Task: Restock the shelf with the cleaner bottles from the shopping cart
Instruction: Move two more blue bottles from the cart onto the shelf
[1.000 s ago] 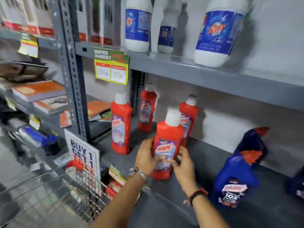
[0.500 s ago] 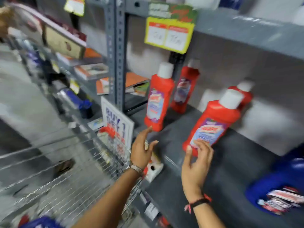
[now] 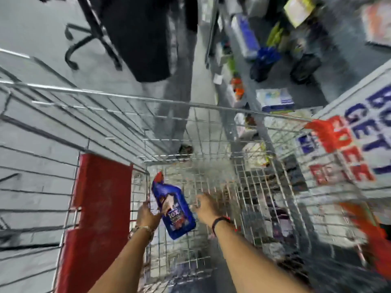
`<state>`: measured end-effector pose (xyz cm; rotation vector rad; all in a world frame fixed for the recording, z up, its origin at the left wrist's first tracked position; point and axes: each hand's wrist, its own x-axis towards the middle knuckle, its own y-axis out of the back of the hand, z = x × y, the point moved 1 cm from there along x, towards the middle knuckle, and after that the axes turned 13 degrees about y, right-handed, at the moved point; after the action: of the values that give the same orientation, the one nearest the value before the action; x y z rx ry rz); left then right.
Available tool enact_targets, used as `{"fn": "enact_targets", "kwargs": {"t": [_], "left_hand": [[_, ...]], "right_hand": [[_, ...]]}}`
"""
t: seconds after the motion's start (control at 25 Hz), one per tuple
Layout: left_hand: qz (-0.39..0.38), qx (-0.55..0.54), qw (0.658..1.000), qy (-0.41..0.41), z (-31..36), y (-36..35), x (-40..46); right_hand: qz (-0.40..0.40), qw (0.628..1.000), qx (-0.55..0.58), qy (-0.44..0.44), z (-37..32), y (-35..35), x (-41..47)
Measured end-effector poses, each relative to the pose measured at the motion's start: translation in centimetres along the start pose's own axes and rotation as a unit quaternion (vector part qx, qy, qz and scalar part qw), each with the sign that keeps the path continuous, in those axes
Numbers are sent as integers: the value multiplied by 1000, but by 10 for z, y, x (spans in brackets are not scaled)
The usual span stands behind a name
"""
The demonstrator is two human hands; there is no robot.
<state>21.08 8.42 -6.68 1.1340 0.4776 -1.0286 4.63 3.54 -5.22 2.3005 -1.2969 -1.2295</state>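
I look down into a wire shopping cart (image 3: 135, 98). A blue cleaner bottle (image 3: 173, 210) with a red cap lies on the cart's mesh floor, cap pointing away from me. My left hand (image 3: 148, 214) is at the bottle's left side, fingers apart and touching or almost touching it. My right hand (image 3: 206, 206) hovers just right of the bottle, fingers spread, holding nothing. The shelf with the red bottles is out of view.
A red panel (image 3: 95, 218) covers the cart's left inner side. A white "BUY 1 GET 1" sign (image 3: 355, 140) hangs at the right. Low shelves with mixed goods (image 3: 273, 98) run along the upper right. A black chair base (image 3: 93, 41) stands on the grey floor beyond.
Both hands left the red bottle standing on the shelf. My view swung left and down from the shelf into the cart, and both hands now reach beside the blue bottle.
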Motion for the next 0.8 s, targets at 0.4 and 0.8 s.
{"fn": "enact_targets", "kwargs": {"t": [0.4, 0.8], "left_hand": [[-74, -173, 981, 37, -3, -45, 25], [-173, -136, 901, -375, 115, -17, -241]], "right_hand": [[-35, 998, 59, 6, 26, -39, 43], [301, 915, 211, 166, -16, 156, -198]]}}
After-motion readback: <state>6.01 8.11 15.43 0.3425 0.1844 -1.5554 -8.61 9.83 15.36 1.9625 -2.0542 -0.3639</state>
